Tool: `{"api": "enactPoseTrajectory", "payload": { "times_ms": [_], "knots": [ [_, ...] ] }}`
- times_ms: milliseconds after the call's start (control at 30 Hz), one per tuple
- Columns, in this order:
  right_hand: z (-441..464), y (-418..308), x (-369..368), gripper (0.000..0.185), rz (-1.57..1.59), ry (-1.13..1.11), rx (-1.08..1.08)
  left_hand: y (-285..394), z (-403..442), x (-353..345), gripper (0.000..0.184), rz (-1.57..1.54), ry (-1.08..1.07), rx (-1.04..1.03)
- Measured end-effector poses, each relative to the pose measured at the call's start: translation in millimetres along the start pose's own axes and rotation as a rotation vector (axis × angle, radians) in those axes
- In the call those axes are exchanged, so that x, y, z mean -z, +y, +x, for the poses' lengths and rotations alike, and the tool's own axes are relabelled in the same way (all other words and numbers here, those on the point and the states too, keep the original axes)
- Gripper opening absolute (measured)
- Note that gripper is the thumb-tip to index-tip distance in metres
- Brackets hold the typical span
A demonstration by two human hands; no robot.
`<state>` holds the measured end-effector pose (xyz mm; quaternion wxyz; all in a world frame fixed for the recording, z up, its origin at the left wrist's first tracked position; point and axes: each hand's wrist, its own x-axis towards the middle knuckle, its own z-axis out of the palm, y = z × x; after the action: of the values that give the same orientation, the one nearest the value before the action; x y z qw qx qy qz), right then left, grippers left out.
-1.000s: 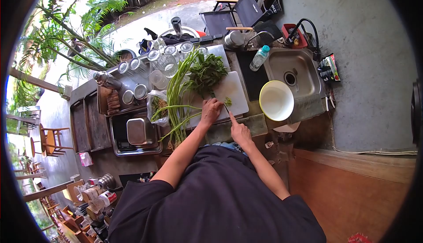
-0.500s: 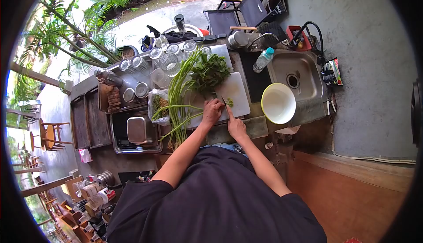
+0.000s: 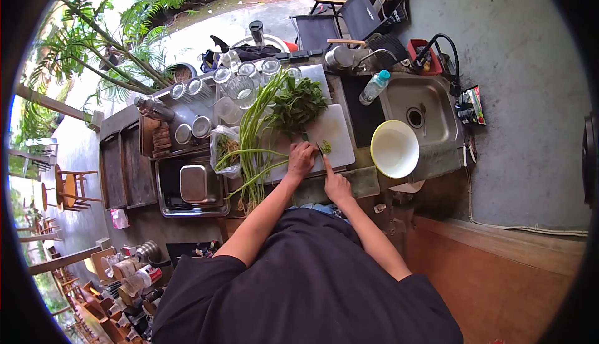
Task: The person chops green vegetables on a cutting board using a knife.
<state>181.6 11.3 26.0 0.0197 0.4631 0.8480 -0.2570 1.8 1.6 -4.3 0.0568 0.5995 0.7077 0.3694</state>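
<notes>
On the white cutting board [image 3: 340, 133], my right hand [image 3: 337, 186] grips a knife [image 3: 322, 150], its index finger stretched along the blade. Close to its left, my left hand [image 3: 302, 159] is closed with fingertips bent down on the board. Long green stalks [image 3: 251, 133] lie to the left, and some run up to this hand; what is under the fingers is mostly hidden. A small heap of chopped green pieces [image 3: 326, 147] sits just right of the blade. Beyond both hands rests a bunch of leafy greens [image 3: 298, 104].
A white bowl with a yellow-green rim [image 3: 374, 150] stands right of the board, before the metal sink [image 3: 450, 103]. A bottle with a turquoise cap [image 3: 373, 89] is behind it. Several glass jars [image 3: 241, 91] and a metal container [image 3: 201, 184] are at left.
Both hands stay at nearly the same place on the board. The knife and right hand have shifted very slightly; the view has moved a little.
</notes>
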Motion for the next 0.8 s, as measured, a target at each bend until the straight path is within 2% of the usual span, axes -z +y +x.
{"api": "enactPoseTrajectory", "payload": {
  "times_ms": [100,167,400,467,800],
  "knots": [
    [8,-1,-7,0.078,0.035,0.037,0.006,1,-3,2,0.01,0.006,-0.002,-0.014],
    [4,1,-4,0.081,0.046,0.024,0.017,-1,-2,0,0.003,0.007,0.02,-0.023],
    [-16,10,6,0.082,0.018,-0.024,0.019,1,-1,4,0.003,0.001,0.007,-0.022],
    [-17,11,12,0.08,0.044,-0.018,0.028,1,-1,5,0.012,-0.012,-0.011,-0.015],
    [-12,11,16,0.075,0.06,0.047,0.022,-2,-6,7,0.008,-0.011,-0.039,-0.061]
  ]
}}
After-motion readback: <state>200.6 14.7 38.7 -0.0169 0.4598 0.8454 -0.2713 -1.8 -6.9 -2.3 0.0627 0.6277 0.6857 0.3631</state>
